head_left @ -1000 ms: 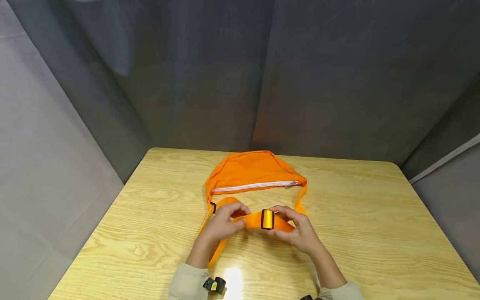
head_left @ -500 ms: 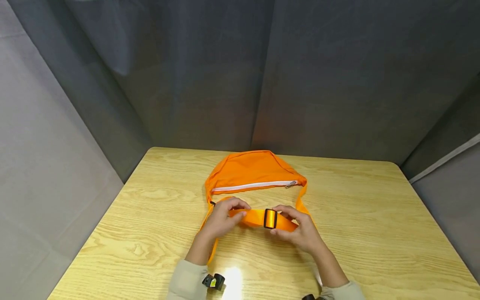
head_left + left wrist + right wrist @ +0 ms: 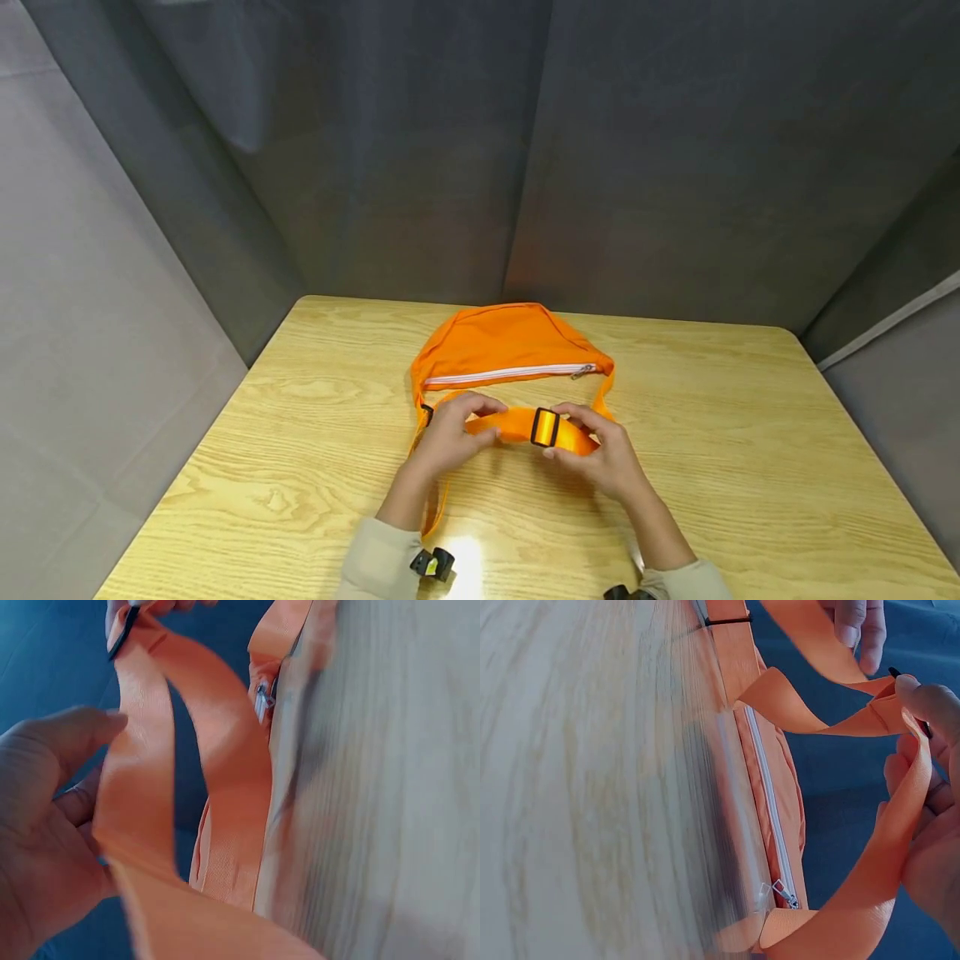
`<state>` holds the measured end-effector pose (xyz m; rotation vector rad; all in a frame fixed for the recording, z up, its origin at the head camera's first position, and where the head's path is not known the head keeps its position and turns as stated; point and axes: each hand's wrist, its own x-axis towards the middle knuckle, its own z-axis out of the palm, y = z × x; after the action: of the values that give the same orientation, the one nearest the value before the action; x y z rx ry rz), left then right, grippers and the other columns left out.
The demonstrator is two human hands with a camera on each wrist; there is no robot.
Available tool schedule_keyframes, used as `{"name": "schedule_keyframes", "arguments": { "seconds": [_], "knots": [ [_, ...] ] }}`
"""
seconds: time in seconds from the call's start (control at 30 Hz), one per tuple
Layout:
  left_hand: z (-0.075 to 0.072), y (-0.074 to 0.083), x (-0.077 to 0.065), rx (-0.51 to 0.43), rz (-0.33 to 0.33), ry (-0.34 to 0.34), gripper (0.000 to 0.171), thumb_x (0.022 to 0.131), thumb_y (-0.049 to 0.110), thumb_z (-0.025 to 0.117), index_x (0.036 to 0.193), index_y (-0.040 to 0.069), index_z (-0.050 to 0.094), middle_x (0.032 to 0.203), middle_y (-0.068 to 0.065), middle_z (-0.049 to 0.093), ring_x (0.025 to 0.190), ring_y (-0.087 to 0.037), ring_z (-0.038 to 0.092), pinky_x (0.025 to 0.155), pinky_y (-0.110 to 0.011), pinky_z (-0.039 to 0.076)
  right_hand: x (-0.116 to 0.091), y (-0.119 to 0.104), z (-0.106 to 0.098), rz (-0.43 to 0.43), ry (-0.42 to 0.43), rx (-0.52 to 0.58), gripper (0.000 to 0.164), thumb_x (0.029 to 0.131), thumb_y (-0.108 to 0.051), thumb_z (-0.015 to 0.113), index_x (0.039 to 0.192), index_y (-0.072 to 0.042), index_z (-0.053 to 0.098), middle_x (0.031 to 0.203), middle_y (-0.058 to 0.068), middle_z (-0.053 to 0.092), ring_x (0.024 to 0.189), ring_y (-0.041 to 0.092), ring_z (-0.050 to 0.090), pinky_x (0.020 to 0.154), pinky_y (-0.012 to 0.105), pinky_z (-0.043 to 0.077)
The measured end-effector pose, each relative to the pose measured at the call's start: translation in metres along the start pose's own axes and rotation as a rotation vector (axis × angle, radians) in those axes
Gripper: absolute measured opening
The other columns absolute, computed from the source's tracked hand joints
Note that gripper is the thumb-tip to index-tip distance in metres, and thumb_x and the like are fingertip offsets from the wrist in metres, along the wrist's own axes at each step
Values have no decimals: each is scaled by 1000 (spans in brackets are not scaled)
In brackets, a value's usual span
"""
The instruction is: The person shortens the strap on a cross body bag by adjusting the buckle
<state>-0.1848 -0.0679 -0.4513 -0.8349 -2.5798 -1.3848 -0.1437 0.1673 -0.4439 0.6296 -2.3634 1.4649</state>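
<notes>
An orange waist bag (image 3: 513,342) lies on the table, its white zipper (image 3: 510,372) facing the person. Both hands hold its orange strap (image 3: 513,425) up in front of it. My left hand (image 3: 444,442) has thumb and fingertips at the strap's two edges; in the left wrist view the webbing (image 3: 142,750) passes along that hand. At the black slider buckle (image 3: 536,427), my right hand (image 3: 613,458) pinches the strap at its right side. The right wrist view has the right thumb (image 3: 922,697) pressing there, fingers partly hidden behind the strap.
A second black buckle (image 3: 427,414) sits near the bag's left end. A strap loop (image 3: 437,517) hangs beside the left wrist. The wooden table (image 3: 750,467) reaches back to a dark curtain (image 3: 420,167). Each wrist carries a small black camera (image 3: 433,564).
Both hands have lifted slightly away from the person with the strap. The slider buckle has shifted a little right and tilted, and the stretch between the hands now arches. The bag stays in place.
</notes>
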Motion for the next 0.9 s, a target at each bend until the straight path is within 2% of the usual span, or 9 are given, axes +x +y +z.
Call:
{"name": "schedule_keyframes", "arguments": {
  "seconds": [0.13,0.2,0.37,0.47,0.63,0.77,0.9],
  "knots": [
    [6,6,1,-2,4,-40,35,76,13,78,109,13,67,105,2,61,98,-14,55,87,-34,44,3,-13,0,-9,-27,14,46,64,5,81,107,2,63,84,11,64,73,24,56,62,30,47],
    [9,8,3,-20,16,-58,36,76,12,78,110,12,66,106,2,61,100,-14,54,88,-33,43,3,-5,2,-7,-44,21,47,65,3,82,107,2,63,86,10,65,73,24,56,62,30,47],
    [10,8,6,-24,27,-60,25,83,2,68,106,11,67,103,2,61,96,-15,56,84,-33,46,1,19,4,-9,-66,-3,49,65,-5,84,109,-7,64,92,2,65,76,18,56,66,28,47],
    [8,5,7,-11,34,-57,22,83,-1,64,101,11,67,100,3,62,93,-14,57,81,-33,47,1,25,5,-15,-73,2,48,65,-8,85,109,-11,65,95,-1,65,78,15,57,66,27,47],
    [2,1,5,11,32,-65,24,81,-2,63,99,13,67,97,5,62,87,-12,54,78,-29,46,2,26,9,-45,-93,28,47,67,-10,84,109,-12,65,102,2,65,80,15,57,67,27,48],
    [1,2,3,-21,43,-65,31,75,2,72,103,14,67,95,7,61,85,-10,53,77,-27,45,3,24,10,-53,-101,29,47,68,-11,84,111,-10,64,103,3,65,82,16,57,69,28,48],
    [4,5,3,-82,89,-78,49,67,14,84,112,14,65,102,7,61,93,-9,54,83,-28,44,4,20,11,-53,-102,52,49,67,-10,84,113,-9,64,107,4,65,89,18,58,73,28,47]
  ]
}}
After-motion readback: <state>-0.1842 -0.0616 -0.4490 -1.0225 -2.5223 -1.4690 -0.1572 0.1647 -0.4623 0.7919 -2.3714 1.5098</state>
